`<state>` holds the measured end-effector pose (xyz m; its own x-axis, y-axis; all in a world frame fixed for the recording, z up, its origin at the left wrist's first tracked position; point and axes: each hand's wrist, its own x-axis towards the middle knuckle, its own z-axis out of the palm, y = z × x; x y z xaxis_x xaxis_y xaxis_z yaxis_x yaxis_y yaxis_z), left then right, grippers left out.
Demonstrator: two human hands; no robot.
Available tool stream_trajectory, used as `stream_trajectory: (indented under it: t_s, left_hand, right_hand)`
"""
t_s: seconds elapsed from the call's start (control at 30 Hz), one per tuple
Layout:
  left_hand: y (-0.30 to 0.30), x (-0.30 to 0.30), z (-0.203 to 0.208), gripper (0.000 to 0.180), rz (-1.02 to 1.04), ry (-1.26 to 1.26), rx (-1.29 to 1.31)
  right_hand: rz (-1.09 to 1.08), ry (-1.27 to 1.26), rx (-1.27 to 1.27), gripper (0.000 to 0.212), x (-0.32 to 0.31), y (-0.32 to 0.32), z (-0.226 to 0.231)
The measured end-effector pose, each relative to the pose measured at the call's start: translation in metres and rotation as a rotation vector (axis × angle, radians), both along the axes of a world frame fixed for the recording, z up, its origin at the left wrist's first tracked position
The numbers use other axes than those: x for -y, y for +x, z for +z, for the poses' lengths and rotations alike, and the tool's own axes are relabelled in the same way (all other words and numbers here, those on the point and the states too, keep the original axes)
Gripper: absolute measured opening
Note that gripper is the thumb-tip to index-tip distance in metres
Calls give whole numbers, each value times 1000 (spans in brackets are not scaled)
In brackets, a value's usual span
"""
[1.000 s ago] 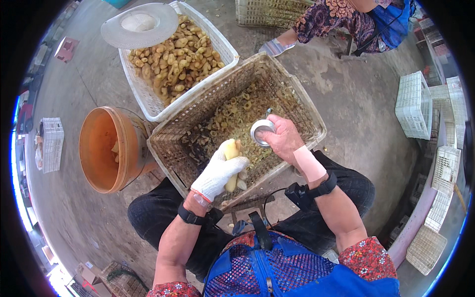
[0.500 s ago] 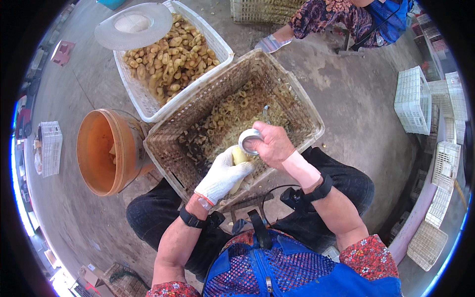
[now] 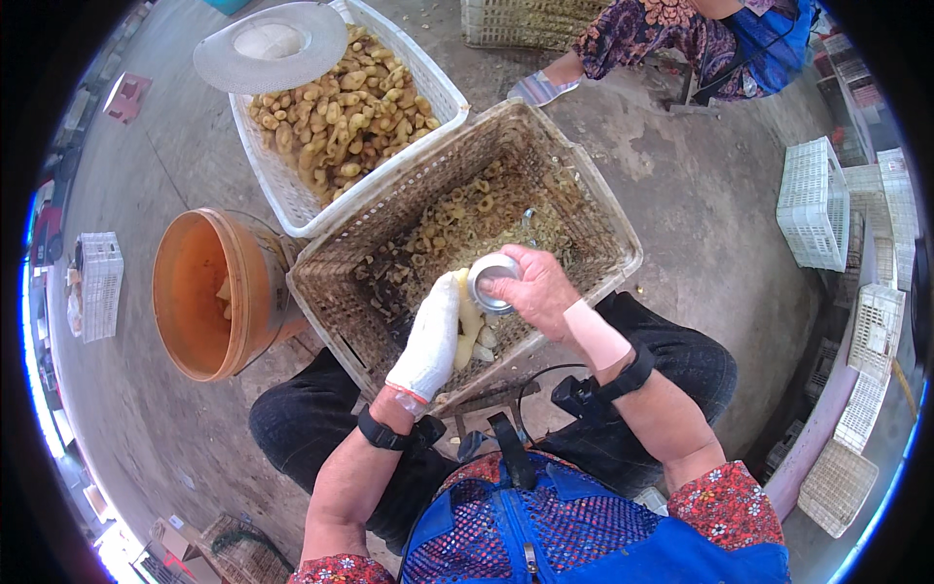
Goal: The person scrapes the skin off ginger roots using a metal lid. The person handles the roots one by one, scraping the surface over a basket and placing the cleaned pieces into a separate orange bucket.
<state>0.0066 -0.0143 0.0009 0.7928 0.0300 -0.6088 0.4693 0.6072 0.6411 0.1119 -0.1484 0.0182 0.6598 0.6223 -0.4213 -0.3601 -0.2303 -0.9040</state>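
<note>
My left hand (image 3: 432, 329), in a white knit glove, is closed around a pale yellow, elongated vegetable piece (image 3: 469, 329). Bare, my right hand (image 3: 541, 292) grips a round, ring-shaped metal tool (image 3: 476, 284), its thumb reaching inside the ring. The tool's rim meets or nearly meets the vegetable's upper end; the exact contact is hidden. Below both hands is a stained plastic crate (image 3: 623, 229) with ring-shaped scraps and shavings (image 3: 477, 209) on its bottom. A few pale pieces (image 3: 484, 343) lie beside my left hand at the crate's near side.
A white basket (image 3: 263, 185) of knobbly brown-yellow tubers (image 3: 336, 122) stands beyond the crate, a pale hat (image 3: 272, 60) over its corner. An orange bucket (image 3: 238, 292) is at left. Another person's foot (image 3: 543, 88) rests past the crate. White crates (image 3: 812, 204) stand at right.
My left hand has turned more upright around the vegetable, showing more of its length. The ring tool has tilted slightly in my right hand, which stays nearly in place.
</note>
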Motion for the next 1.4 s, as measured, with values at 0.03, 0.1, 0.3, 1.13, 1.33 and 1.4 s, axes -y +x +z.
stream_trajectory:
  t_s: [0.03, 0.1, 0.3, 1.13, 1.33, 1.4]
  left_hand:
    - [0, 4, 3, 53, 6, 67, 19]
    - [-2, 7, -2, 51, 22, 193, 68]
    - [-6, 10, -12, 44, 128, 70, 48]
    - [1, 5, 6, 39, -108, 650, 176]
    - [-1, 8, 3, 37, -119, 1193, 339]
    - [1, 4, 5, 40, -182, 1262, 330]
  right_hand:
    - [10, -51, 131, 22, -1, -3, -4]
    - [19, -153, 212, 19, -3, -3, 2]
    - [-102, -100, 62, 15, 0, 4, -14]
    - [-179, 106, -217, 16, 3, 3, -6]
    - [-257, -2, -83, 17, 2, 1, -13]
    - [-159, -145, 107, 18, 4, 5, -10]
